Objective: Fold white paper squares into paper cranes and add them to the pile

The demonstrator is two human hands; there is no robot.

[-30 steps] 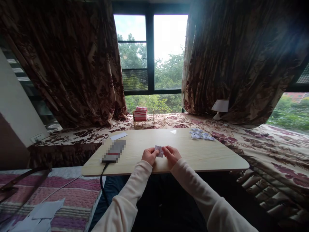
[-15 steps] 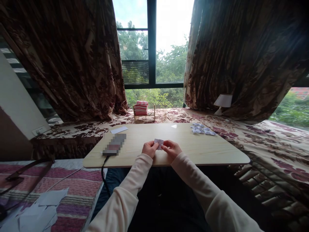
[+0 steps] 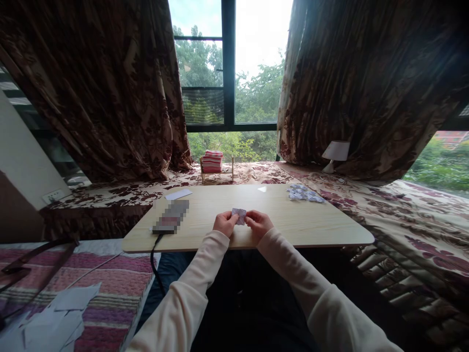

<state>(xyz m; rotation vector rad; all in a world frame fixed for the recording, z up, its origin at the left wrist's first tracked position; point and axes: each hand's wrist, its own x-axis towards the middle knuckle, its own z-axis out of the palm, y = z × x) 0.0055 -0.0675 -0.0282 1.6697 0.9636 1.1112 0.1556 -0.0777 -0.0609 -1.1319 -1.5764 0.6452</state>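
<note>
A small folded piece of patterned paper (image 3: 240,215) is pinched between both my hands just above the near edge of a light wooden table (image 3: 315,227). My left hand (image 3: 224,224) grips its left side with closed fingers. The right side of the paper is gripped by my right hand (image 3: 259,223), fingers also closed. Both arms wear cream sleeves. A pile of similar folded paper pieces (image 3: 303,192) lies at the table's far right.
A blurred flat device (image 3: 171,218) with a black cable lies at the table's left, a white slip (image 3: 178,194) behind it. A tiny paper scrap (image 3: 262,188) sits at the far edge. Loose white sheets (image 3: 58,315) lie on the striped bedding. A small lamp (image 3: 335,154) stands by the curtains.
The view has tilted slightly, shifting the scene. My hands stay at the table's near edge and have turned the small paper a little between the fingers.
</note>
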